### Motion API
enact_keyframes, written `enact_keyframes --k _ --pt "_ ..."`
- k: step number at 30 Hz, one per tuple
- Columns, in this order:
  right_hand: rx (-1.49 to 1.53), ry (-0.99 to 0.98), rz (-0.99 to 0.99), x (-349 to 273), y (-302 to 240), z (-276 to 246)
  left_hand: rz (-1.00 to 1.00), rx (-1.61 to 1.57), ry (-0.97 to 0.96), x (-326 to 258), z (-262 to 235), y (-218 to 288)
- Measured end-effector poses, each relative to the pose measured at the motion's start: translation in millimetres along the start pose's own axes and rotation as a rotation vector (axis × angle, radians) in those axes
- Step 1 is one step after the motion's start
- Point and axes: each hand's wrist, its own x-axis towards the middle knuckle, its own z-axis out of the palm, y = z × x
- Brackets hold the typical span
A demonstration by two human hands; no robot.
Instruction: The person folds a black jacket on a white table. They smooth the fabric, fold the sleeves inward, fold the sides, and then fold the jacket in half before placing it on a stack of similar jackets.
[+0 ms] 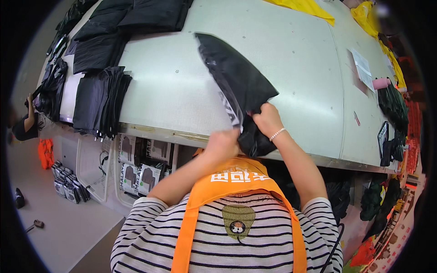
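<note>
Both my hands grip a black folded piece of fabric, apparently a garment (239,75), over the near edge of the table. Its far end stands up in a point above the tabletop, and its lower part hangs bunched between my hands. A white strip with dark lettering (229,108) runs along its left side; whether this is a card or a printed bag, I cannot tell. My left hand (223,143), slightly blurred, is closed at the strip's lower end. My right hand (267,117), with a beaded bracelet at the wrist, is closed on the fabric's right edge.
Stacks of folded black garments (99,98) lie on the table's left side. Yellow fabric (307,8), a paper sheet (362,68) and a pink thread cone (381,83) are toward the right. White crates with packaged goods (148,177) stand below. Another person (28,125) is at far left.
</note>
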Motion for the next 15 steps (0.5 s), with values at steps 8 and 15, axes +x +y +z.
enact_keyframes --k 8,15 --pt "-0.284 0.171 -0.440 -3 -4 15 0.180 -0.042 0.283 87 -78 36" --pt "-0.210 0.014 -0.551 -1 -19 23 0.081 0.431 -0.134 161 -27 34"
